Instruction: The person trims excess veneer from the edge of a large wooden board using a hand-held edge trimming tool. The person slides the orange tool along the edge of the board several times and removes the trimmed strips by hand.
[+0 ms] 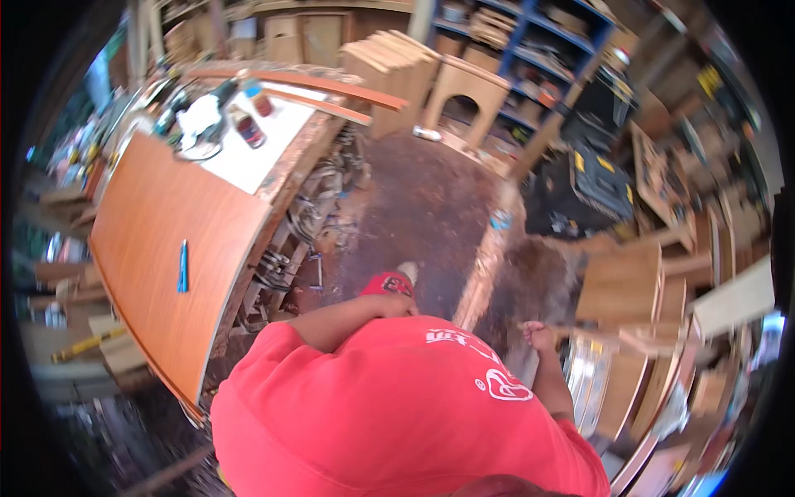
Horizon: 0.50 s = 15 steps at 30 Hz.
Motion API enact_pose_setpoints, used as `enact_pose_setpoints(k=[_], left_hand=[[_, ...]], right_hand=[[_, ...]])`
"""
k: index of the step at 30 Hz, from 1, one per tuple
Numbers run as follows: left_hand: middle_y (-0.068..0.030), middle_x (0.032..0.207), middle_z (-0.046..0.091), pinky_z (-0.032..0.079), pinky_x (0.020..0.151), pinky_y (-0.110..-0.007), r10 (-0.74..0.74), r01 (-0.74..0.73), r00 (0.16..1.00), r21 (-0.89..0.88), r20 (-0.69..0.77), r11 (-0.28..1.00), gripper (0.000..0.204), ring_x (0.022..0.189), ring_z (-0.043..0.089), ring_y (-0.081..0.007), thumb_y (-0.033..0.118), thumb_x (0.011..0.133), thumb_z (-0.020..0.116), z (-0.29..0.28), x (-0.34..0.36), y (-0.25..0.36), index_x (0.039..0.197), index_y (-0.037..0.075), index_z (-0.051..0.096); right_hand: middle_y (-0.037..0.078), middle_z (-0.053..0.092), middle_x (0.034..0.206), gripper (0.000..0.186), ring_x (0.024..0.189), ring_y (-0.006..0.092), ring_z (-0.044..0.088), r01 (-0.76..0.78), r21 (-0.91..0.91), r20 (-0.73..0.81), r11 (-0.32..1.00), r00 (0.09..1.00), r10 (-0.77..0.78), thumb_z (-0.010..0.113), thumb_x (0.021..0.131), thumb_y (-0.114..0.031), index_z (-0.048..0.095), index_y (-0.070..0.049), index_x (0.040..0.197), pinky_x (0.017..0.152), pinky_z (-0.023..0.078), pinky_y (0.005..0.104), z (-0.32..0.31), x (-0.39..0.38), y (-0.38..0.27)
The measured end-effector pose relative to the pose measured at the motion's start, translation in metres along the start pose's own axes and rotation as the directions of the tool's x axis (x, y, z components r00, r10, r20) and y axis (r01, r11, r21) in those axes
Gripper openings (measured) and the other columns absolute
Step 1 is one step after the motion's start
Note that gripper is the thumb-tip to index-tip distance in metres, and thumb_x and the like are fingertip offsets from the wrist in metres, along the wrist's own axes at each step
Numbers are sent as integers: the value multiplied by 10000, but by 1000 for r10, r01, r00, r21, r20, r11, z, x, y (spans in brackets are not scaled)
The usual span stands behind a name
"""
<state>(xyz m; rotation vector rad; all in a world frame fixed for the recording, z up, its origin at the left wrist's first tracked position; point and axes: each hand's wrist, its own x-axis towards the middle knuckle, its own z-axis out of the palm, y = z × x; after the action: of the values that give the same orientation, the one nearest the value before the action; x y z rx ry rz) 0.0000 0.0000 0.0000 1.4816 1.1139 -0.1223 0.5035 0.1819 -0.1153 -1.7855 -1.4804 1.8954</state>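
Note:
My left hand (397, 306) is in front of my red shirt, beside a red thing with a dark print (387, 284), perhaps clothing. Its fingers are mostly hidden behind the shirt. Out to the right, my right hand (540, 335) is raised over the floor with its fingers curled in, and I see nothing in it. On the workbench at the left lies an orange-brown wood panel (157, 224) with a blue pen (183, 267) on it. Behind the panel, two bottles, one dark (247, 128) and one with a blue top (255, 95), rest on a white sheet (248, 161).
Long wood strips (306, 81) lie along the bench's far end. Clamps (302, 217) crowd below its edge. A blue shelf (538, 58) and an arched wood piece (465, 99) stand at the back. Black toolboxes (580, 195) and leaning boards (617, 286) are at the right.

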Motion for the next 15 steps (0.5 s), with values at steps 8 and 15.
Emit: enact_pose_setpoints(k=[8,15], left_hand=[[-123,1122,681,488,893,-365,115,-168,932,-128,-344,977,375,1042,639,-272,273,892,617,-170,30,-47,1218,88,629],[-141,1076,679,496,877,-382,81,-208,721,-103,-688,973,352,1012,648,-280,272,890,628,-385,-62,-5,1166,53,621]], right_hand=[[0,623,655,111,582,70,533,527,-246,203,814,849,-488,643,862,-89,694,-23,788,537,445,255,51,148,-212],[10,600,587,255,511,84,503,270,-393,298,879,942,-156,658,919,-203,676,-18,745,483,408,268,35,231,-340]])
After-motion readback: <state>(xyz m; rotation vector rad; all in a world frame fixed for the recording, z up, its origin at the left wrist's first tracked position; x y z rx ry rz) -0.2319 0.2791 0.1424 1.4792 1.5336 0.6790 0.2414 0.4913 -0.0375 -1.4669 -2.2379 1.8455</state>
